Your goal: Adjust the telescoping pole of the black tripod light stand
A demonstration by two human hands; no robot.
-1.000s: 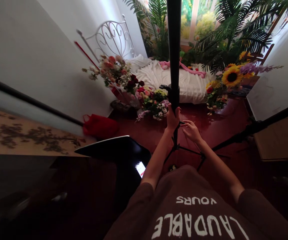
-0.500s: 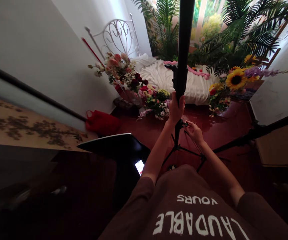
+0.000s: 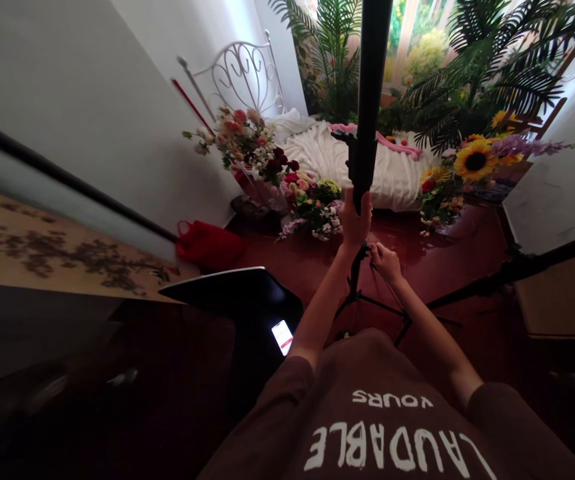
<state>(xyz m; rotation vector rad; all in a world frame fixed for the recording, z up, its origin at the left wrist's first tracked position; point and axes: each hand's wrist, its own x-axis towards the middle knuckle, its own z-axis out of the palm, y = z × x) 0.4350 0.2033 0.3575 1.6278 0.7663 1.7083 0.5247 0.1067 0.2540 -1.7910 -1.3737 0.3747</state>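
At the centre of the view, before the bed [image 3: 407,187]: one stand [image 3: 374,73], black, slender, on splayed legs [image 3: 382,305] over a dark red floor [image 3: 292,263]. Left hand [image 3: 356,220]: wrapped round the shaft just below the thick collar [image 3: 361,167], fingers closed about it, thumb along the right side; a firm hold. Right hand [image 3: 386,262]: lower and to the right, fingers curled in, fingertips at a small dark knob [image 3: 364,251] on the shaft; whether they pinch it or only touch it cannot be told. Long axis of the stand: close to upright, the upper tube running out past the top edge of the view, the foot towards the wearer's shirt [image 3: 392,400]; in the view, the top leans slightly right of the foot. A short lever [image 3: 342,137] on the collar points left. Surroundings: mixed flowers [image 3: 327,210] at the near left of the bed; a sunflower [image 3: 475,160] to its right; palm fronds [image 3: 487,67] behind; a red bag [image 3: 207,243] on the floor at left; a phone [image 3: 282,337], screen lit, beside the left forearm; a second black pole [image 3: 482,285] slanting in from the right.
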